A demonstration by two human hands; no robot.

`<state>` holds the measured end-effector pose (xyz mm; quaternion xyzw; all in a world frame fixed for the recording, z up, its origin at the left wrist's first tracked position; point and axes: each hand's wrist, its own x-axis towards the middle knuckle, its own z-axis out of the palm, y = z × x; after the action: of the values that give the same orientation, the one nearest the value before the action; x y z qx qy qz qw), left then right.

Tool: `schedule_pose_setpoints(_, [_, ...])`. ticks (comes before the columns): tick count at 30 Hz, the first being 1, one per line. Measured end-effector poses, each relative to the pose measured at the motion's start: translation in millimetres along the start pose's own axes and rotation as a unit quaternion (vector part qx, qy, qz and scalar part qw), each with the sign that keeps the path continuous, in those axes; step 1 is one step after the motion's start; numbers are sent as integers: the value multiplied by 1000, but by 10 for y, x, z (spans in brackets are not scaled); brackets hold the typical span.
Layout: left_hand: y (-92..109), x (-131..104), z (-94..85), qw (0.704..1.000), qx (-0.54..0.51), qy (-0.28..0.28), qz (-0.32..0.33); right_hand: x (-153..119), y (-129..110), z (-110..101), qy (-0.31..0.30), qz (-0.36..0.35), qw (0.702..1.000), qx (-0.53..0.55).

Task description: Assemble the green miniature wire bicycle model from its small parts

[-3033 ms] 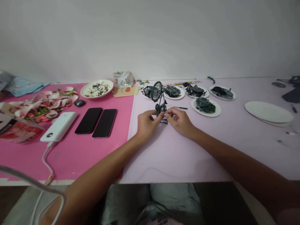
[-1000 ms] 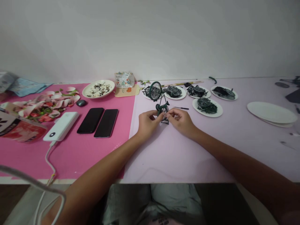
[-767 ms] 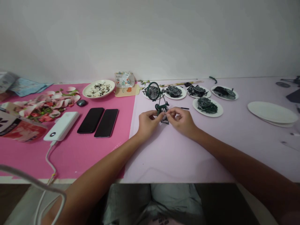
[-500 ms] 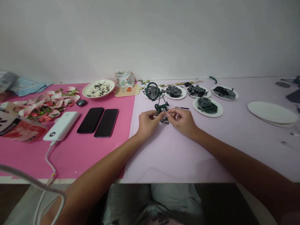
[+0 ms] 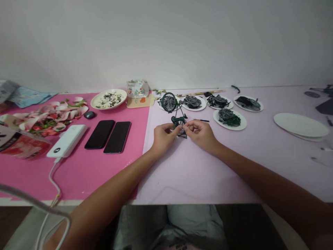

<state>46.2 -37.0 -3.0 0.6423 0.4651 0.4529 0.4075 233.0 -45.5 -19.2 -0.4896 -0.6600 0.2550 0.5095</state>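
Observation:
A small dark green model bicycle (image 5: 178, 117) stands on the lilac part of the table, between my two hands. One spoked wheel (image 5: 169, 102) shows fully at its far end; the near wheel is partly covered by my fingers. My left hand (image 5: 165, 136) is closed, its thumb and fingers pinching the near wheel area from the left. From the right, my right hand (image 5: 201, 133) pinches at the same spot, fingertips almost touching the left thumb. Any tiny part between the right fingertips is too small to make out.
Behind stand several white plates of dark bicycle parts (image 5: 229, 118), and a thin dark rod (image 5: 201, 120). Stacked white plates (image 5: 301, 125) lie right. On the pink side are two phones (image 5: 117, 137), a white power bank (image 5: 68, 140) with cable, a bowl (image 5: 109, 99) and scattered petals (image 5: 56, 116).
Both hands stay at the near wheel with hardly any movement. The whole view has shifted very slightly; the bicycle remains in place.

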Motion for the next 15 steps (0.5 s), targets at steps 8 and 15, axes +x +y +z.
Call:
schedule_pose_setpoints(8, [-18, -5, 15, 1000, 8, 24, 13, -36, -22, -12, 22, -68, 995, -63])
schedule_pose_setpoints(15, [-28, -8, 24, 1000, -8, 21, 14, -34, -65, -5, -4, 35, 999, 20])
